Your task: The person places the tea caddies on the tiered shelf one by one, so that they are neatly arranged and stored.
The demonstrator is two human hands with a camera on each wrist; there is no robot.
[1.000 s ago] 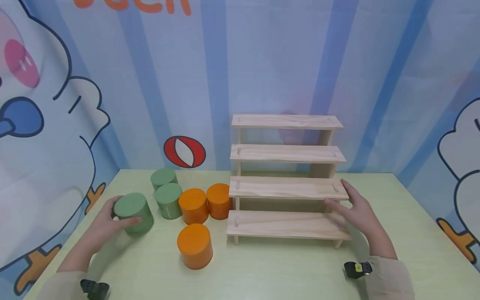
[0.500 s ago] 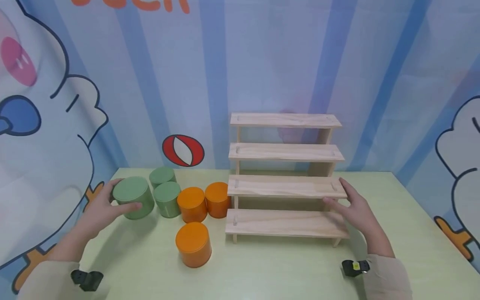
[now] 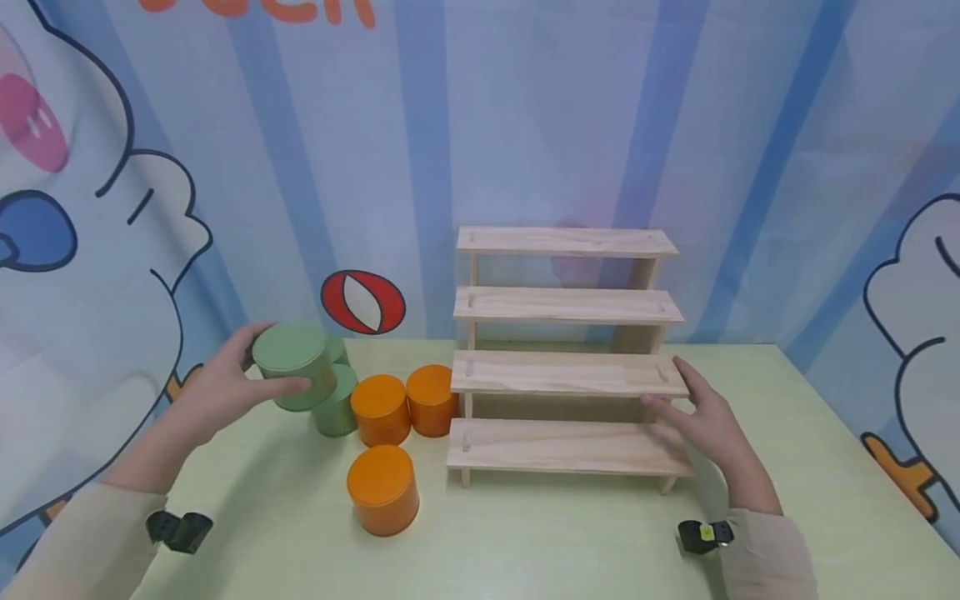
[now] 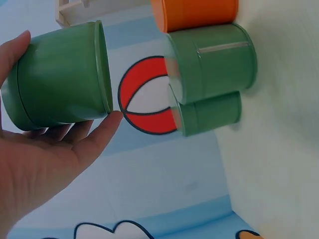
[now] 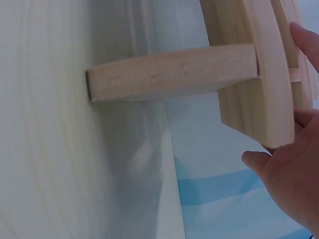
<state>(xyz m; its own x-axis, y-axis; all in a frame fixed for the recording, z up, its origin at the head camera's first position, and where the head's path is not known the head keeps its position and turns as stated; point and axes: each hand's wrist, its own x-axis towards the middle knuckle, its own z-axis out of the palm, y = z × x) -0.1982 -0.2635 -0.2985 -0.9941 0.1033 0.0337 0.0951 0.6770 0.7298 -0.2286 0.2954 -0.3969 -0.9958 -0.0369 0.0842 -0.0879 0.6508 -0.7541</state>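
Note:
My left hand (image 3: pixel 225 387) grips a green round tin (image 3: pixel 296 362) by its sides, thumb in front and fingers behind. In the left wrist view this tin (image 4: pixel 62 77) hangs in the air, well above the table. Two more green tins (image 4: pixel 214 64) stand on the table behind it, partly hidden by it in the head view. My right hand (image 3: pixel 705 412) holds the right end of a wooden step shelf (image 3: pixel 562 372), thumb and fingers around the board second from the bottom. The right wrist view shows this hand (image 5: pixel 294 164) against the shelf's side, near a board edge.
Two orange tins (image 3: pixel 381 410) stand side by side, left of the shelf. Another orange tin (image 3: pixel 383 492) stands nearer the front. The pale table (image 3: pixel 540 542) ends at a printed blue backdrop (image 3: pixel 525 117).
The left hand has raised the green tin and carried it away from me and slightly right, now in front of the other green tins. The right hand keeps its hold on the shelf.

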